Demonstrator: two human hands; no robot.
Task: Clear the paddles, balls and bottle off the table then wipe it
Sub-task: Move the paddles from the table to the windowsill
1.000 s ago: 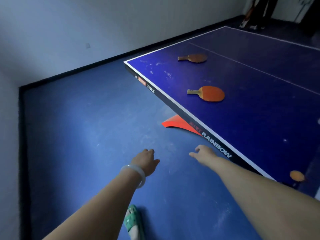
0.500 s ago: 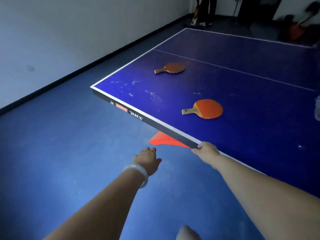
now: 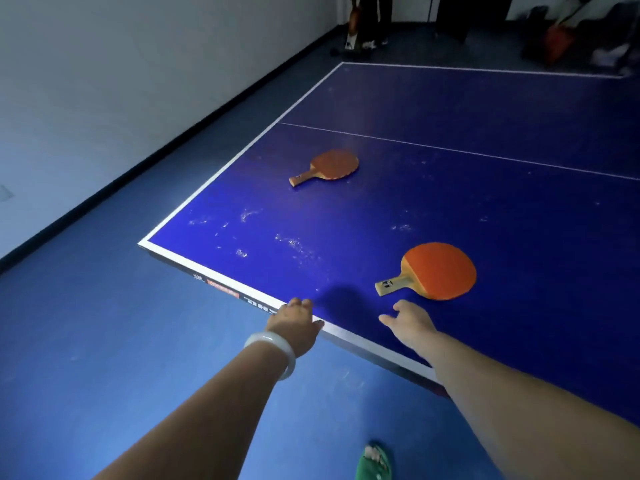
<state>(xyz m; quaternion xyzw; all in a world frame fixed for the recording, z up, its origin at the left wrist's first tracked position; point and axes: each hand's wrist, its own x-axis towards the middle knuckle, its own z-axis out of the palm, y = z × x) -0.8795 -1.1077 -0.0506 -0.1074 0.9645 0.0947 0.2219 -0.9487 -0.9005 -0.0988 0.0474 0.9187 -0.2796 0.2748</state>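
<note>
1. I take the near paddle (image 3: 437, 270) as my landmark: it lies flat on the blue table (image 3: 450, 202), red face up, with its wooden handle pointing toward the table's near edge.
2. My right hand (image 3: 408, 323) is over the table just short of that paddle's handle, apart from it; its fingers (image 3: 386, 319) are spread and relaxed, grasping nothing.
3. My left hand (image 3: 294, 325) is to the left of the near paddle, at the table's white edge line; its fingers (image 3: 300, 303) reach onto that edge. They look loosely bent and hold nothing that I can see.
4. A pale bangle (image 3: 273, 351) sits on the left wrist.
5. The far paddle (image 3: 329, 166) lies beyond the near paddle and to its left, well apart from it, handle pointing left.
6. White smudges (image 3: 291, 242) mark the table between the two paddles, left of the near one.
7. A foot in a green sandal (image 3: 374, 462) stands on the blue floor (image 3: 104, 341), below the near paddle and off the table.
</note>
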